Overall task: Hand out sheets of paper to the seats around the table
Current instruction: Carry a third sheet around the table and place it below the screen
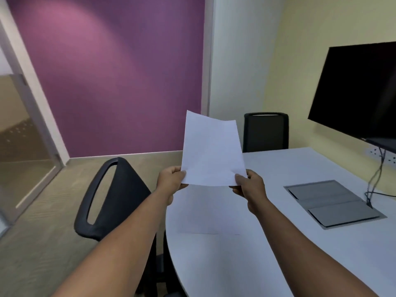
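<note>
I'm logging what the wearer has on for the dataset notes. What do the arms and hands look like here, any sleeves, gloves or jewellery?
Both forearms are bare as far as the frame shows: no sleeves in view. The left hand and the right hand wear no gloves, and no watch, bracelet or ring is visible.

This is a small office meeting room. A long white worktop (278, 254) fills it, with black office chairs (111, 196) drawn up at its left side and far end. A dark wall screen (360, 91) hangs over the worktop's right side, above a grey cable hatch (334, 202) set into its surface.
</note>
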Available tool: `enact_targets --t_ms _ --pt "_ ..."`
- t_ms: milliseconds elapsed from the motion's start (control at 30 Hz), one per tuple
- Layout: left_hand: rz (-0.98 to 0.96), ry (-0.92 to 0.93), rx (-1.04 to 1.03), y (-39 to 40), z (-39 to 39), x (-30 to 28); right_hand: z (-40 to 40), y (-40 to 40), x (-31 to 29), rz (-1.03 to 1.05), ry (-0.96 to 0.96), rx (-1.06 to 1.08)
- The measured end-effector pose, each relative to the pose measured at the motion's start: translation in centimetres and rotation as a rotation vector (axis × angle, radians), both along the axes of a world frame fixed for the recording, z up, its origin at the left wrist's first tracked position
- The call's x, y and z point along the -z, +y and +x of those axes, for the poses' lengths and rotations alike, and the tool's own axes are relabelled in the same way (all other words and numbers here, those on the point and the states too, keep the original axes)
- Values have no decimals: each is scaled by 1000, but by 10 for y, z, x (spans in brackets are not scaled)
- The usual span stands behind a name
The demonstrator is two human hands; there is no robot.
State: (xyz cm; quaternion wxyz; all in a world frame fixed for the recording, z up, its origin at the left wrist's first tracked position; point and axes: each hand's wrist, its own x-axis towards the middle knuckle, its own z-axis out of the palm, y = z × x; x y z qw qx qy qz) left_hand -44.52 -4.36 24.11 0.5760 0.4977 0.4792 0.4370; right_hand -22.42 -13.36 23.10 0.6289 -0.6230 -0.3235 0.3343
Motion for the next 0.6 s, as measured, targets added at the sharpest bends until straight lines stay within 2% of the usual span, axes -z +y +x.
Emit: enact_targets --t_ms 133,600 --pt "60 58 -65 6 -33 -16 -18 29 -15 34 -16 -39" --pt "115 23 -310 37 -176 -37 -138 131 -42 -44 -48 -324"
